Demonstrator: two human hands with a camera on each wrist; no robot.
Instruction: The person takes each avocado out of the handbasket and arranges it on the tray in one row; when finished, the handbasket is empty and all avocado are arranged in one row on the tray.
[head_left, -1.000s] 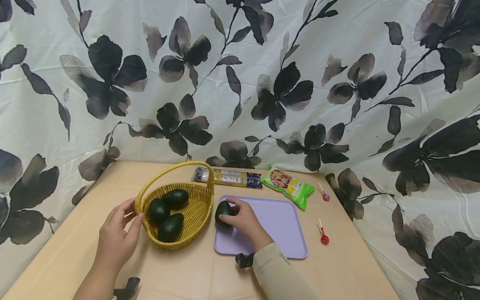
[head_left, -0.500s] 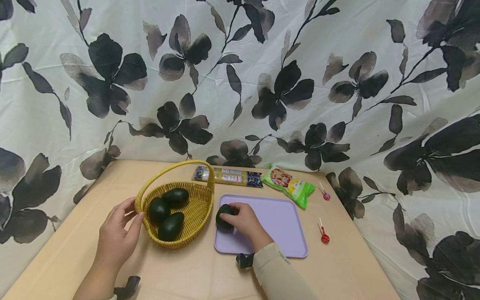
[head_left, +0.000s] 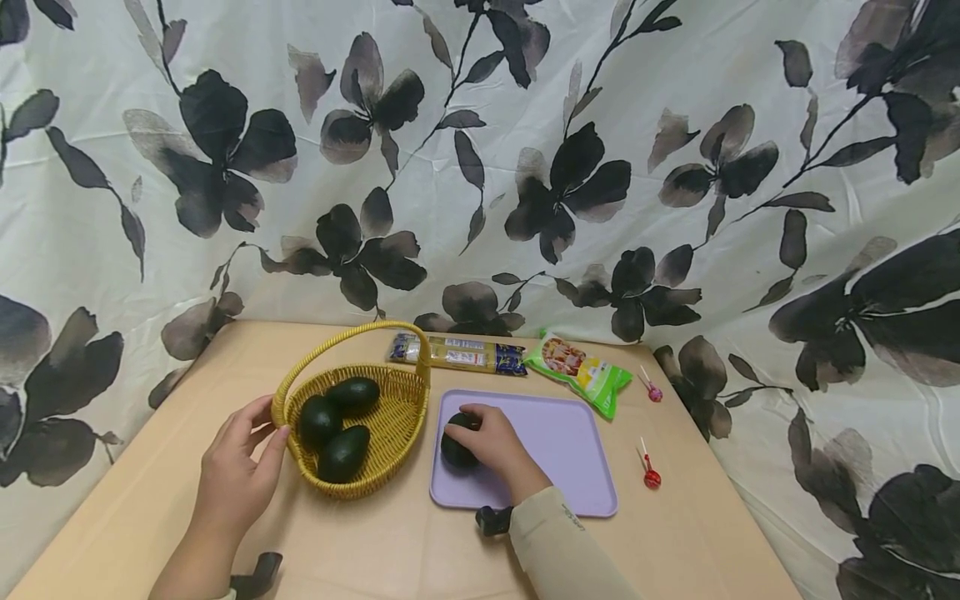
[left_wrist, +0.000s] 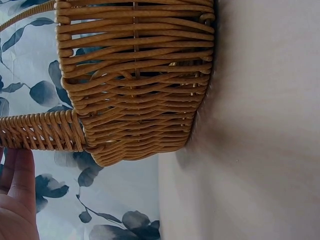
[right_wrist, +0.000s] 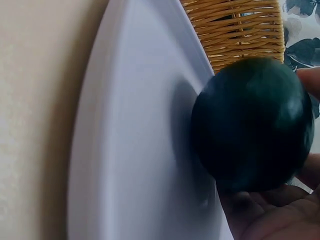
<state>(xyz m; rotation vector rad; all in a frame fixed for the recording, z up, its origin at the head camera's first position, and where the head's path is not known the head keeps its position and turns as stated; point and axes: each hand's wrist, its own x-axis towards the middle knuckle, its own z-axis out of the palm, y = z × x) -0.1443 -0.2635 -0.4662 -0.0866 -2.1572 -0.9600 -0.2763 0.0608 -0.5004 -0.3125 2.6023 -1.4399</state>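
My right hand [head_left: 491,440] grips a dark green avocado [head_left: 456,450] at the left side of the lilac tray [head_left: 558,454]. In the right wrist view, fingers hold the rounded avocado [right_wrist: 252,125] close over the tray surface [right_wrist: 145,125], where its shadow falls. My left hand [head_left: 238,467] pinches the yellow wicker basket [head_left: 397,408] at the near left foot of its handle. Fingertips press against that woven handle [left_wrist: 42,131] in the left wrist view. Inside the basket lie three more avocados [head_left: 343,454].
Behind the tray lie a clear, blue-ended packet [head_left: 459,354] and a green snack bag [head_left: 577,372]. Two lollipops, a pink one [head_left: 655,393] and a red one [head_left: 651,478], lie to the tray's right. A floral cloth [head_left: 480,167] hangs behind the table.
My right hand has shifted the avocado slightly right and nearer to me, in from the tray's left rim. The left hand and the basket stay as they were.
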